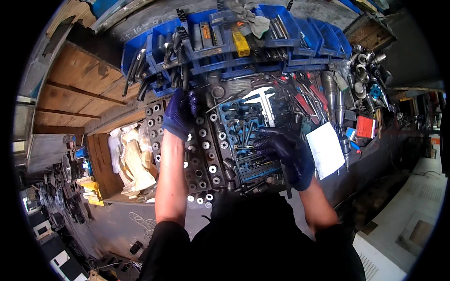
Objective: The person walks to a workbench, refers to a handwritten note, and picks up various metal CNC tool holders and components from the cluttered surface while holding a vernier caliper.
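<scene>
While the long cluttered metal desk (375,154) runs across the view from nine to three o'clock, both gloved hands work over its middle. At twelve o'clock a row of blue plastic storage bins (225,42) holds dark steel tool bars, a yellow block and a grey rag. Below it, at about ten o'clock from the picture's centre, sits a dark metal rack of round sockets (204,159); most sockets carry silver collets, a few look bare, so the rack seems largely filled. Just right of it lies a blue plastic tool tray (246,140), packed with small dark bits and cutters in rows. A white sheet of paper (326,150) rests at three o'clock, and a steel caliper (265,100) at one o'clock above the tray.

The left hand (180,114), in a dark blue glove, rests at the rack's upper edge, fingers curled; whether they grip anything I cannot tell. The right hand (286,154) lies over the tray's right side, fingers bent down among the bits, its hold hidden.
</scene>
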### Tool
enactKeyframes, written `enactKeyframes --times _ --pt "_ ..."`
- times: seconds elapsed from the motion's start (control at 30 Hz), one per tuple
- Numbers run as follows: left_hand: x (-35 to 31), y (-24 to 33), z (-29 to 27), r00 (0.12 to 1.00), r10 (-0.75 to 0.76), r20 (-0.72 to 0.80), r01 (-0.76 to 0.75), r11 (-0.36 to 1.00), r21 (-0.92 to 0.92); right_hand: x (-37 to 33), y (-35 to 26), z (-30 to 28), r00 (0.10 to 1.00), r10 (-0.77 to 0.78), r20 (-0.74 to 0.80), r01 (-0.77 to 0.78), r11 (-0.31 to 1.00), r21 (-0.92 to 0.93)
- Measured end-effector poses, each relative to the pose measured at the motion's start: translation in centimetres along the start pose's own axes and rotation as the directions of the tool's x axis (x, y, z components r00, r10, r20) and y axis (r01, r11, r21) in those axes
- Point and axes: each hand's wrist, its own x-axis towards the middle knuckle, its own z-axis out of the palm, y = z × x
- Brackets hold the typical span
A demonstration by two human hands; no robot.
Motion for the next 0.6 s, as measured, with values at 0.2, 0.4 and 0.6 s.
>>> enactKeyframes --times 0.2,0.4,0.6 --pt "0.3 0.8 -0.7 0.983 -0.146 0.108 0.161 0.975 -0.153 0.0 0.5 -1.0 0.999 0.033 -0.009 -0.032 0.999 0.009" --pt "1.7 -0.2 -3.5 0.922 -0.113 0.37 0.179 0.973 -0.148 0.3 0.2 -1.3 0.989 0.142 -0.045 -0.143 0.989 -0.025" --pt "0.9 -0.3 -2.5 0.998 0.02 0.061 -0.021 1.0 0.017 0.6 0.7 -1.0 0.989 0.143 -0.023 -0.143 0.99 0.01"
